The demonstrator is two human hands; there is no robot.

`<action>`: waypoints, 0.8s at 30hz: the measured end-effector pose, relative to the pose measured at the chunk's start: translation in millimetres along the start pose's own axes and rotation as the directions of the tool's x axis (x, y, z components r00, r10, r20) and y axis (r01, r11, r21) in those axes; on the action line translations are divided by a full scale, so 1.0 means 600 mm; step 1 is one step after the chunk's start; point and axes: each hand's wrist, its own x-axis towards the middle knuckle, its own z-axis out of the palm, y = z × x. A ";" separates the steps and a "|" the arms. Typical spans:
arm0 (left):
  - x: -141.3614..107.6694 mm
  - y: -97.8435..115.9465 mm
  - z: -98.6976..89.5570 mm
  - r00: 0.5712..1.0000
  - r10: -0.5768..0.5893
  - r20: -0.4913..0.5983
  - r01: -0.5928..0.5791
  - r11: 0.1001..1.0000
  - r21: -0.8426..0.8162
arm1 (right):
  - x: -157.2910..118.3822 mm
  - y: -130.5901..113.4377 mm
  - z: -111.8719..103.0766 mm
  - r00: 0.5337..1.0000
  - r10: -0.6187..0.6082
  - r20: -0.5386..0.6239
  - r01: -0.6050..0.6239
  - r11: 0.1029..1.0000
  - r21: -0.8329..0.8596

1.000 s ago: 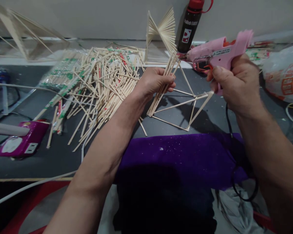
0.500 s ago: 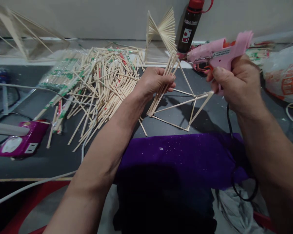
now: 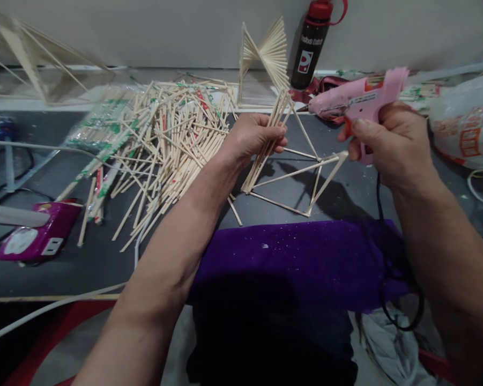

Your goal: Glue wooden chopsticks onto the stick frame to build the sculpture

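My left hand (image 3: 259, 136) pinches the slanting row of sticks on a frame of pale wooden sticks (image 3: 283, 174), which rests on the dark table. Its fingers are closed round several of the sticks, and the fingertips partly hide them. In my right hand (image 3: 394, 136) is a pink hot glue gun (image 3: 357, 102), gripped by its handle, its nozzle pointing left. The nozzle hangs just to the right of the frame's upper stick ends, apart from them. Behind the frame stands a finished-looking twisted stick model (image 3: 265, 56).
A heap of loose sticks (image 3: 180, 145) and plastic-wrapped bundles (image 3: 104, 115) lie left. A purple power socket (image 3: 40, 230) with cables sits farther left. At the back stands a dark bottle (image 3: 310, 48). A plastic bag (image 3: 466, 123) is at right, a purple cloth (image 3: 297, 257) in front.
The glue gun in my right hand has moved down slightly, and its nozzle has drawn away from the top of the sticks. My left hand keeps its hold.
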 end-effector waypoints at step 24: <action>0.011 0.004 -0.003 0.997 -0.055 -0.060 0.056 0.998 0.018 | -0.022 0.089 -0.208 0.692 0.537 -0.483 -0.473 0.842 0.258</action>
